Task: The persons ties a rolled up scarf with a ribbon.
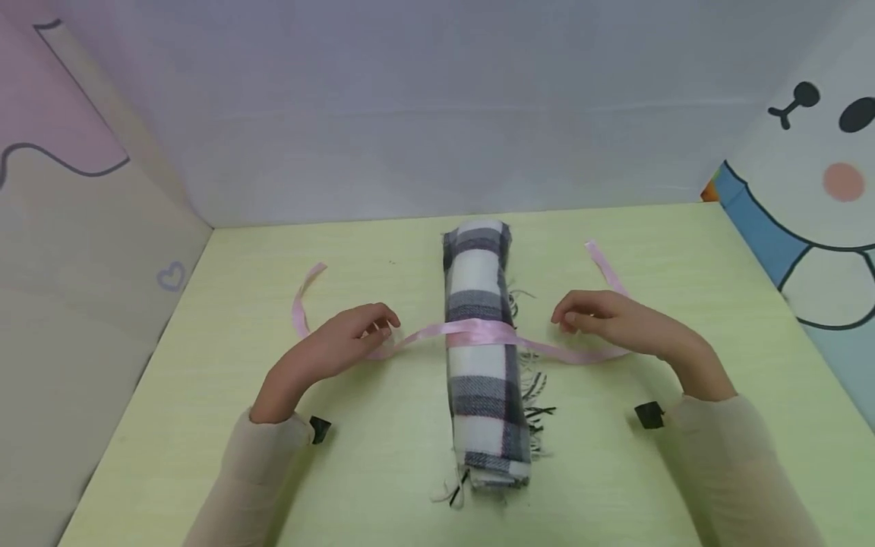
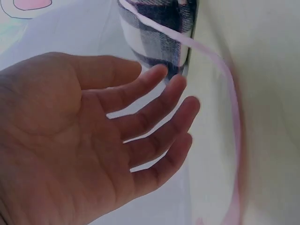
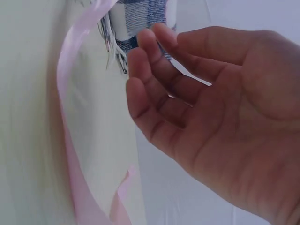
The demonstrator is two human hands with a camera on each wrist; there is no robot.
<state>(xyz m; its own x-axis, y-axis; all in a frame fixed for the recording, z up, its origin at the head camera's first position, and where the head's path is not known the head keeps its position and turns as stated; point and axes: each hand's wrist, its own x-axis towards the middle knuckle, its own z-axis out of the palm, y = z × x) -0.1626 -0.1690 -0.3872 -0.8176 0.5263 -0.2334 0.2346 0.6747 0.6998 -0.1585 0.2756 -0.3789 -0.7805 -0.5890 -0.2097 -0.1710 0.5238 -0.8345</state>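
Observation:
A rolled plaid scarf in white, grey and black lies lengthwise at the middle of the table, fringe showing along its right side. Around its middle runs a pink ribbon, whose two loose tails curve out to the left and right. My left hand hovers over the left tail with relaxed, slightly bent fingers; its palm faces the scarf in the left wrist view. On the other side my right hand hangs over the right tail, fingers loosely bent. Both hands hold nothing, and the ribbon passes beyond the right fingertips.
The pale yellow-green table meets a light back wall. A cartoon-printed panel borders the right side, and a white panel the left. Small black pieces stick out at the sleeve cuffs.

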